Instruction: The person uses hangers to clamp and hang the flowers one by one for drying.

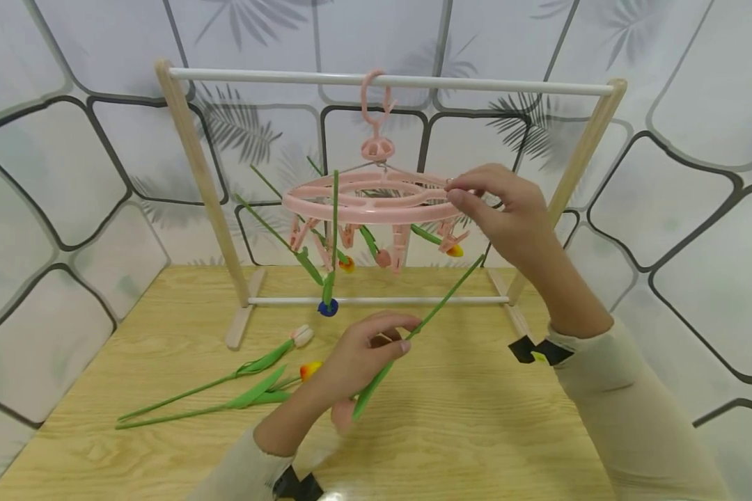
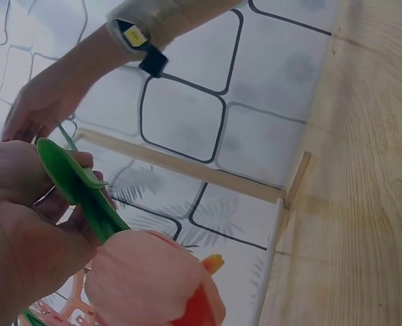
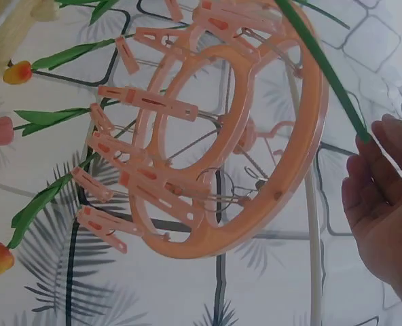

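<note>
Wooden table [image 1: 514,431]: rack [image 1: 202,167] standing on it, pink clip hanger [image 1: 326,207] on its bar. Pink tulip [image 2: 143,275] above table, stem gripped by my left hand [image 1: 360,358]. My right hand [image 1: 507,212] near hanger; whether it pinches anything, cannot tell.

Bright, even light fills the head view, leaving soft, faint shadows on the surface [image 1: 476,417] and the pink tulip [image 1: 342,416] slightly blurred, while both wrist views look greyer and hazier, the left washing out toward its upper-left corner.
</note>
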`<action>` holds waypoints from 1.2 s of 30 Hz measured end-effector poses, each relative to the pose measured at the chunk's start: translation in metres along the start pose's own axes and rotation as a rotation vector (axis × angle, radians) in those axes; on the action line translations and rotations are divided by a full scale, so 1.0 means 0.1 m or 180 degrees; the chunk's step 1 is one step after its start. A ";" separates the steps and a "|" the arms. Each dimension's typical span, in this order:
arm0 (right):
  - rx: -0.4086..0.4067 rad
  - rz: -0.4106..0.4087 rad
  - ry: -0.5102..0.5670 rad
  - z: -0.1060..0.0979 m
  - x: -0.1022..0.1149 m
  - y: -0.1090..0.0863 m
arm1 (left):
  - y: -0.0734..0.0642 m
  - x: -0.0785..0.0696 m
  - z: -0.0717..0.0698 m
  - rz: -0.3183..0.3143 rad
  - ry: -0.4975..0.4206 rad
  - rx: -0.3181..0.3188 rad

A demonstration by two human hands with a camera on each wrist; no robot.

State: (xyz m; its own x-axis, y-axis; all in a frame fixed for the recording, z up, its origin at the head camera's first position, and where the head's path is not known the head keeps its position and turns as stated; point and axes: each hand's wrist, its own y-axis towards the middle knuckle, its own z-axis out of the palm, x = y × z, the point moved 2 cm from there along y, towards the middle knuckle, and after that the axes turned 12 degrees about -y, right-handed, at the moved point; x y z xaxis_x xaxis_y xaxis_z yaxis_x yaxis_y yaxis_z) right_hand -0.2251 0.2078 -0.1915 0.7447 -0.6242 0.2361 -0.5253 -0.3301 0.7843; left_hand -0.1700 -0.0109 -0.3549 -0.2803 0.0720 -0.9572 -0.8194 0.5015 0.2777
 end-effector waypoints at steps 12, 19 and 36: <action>0.0358 0.0414 0.0780 0.24 -0.26 -0.50 | -0.09 -0.10 0.01 -0.0158 -0.0178 0.0054; 0.0595 0.0200 0.0414 0.48 -0.16 -0.51 | -0.10 -0.12 0.02 -0.0174 -0.0195 0.0061; 0.0655 -0.0209 0.0358 0.68 -0.02 -0.30 | -0.08 -0.14 -0.01 -0.0153 -0.0210 0.0144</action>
State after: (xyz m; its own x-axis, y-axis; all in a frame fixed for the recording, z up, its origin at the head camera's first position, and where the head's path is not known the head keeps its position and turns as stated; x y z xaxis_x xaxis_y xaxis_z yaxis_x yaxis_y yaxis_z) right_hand -0.2389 0.1715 -0.2544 0.8152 -0.5177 0.2598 -0.5384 -0.5118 0.6694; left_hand -0.1599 -0.0170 -0.3433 -0.2065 0.1028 -0.9730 -0.8072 0.5441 0.2288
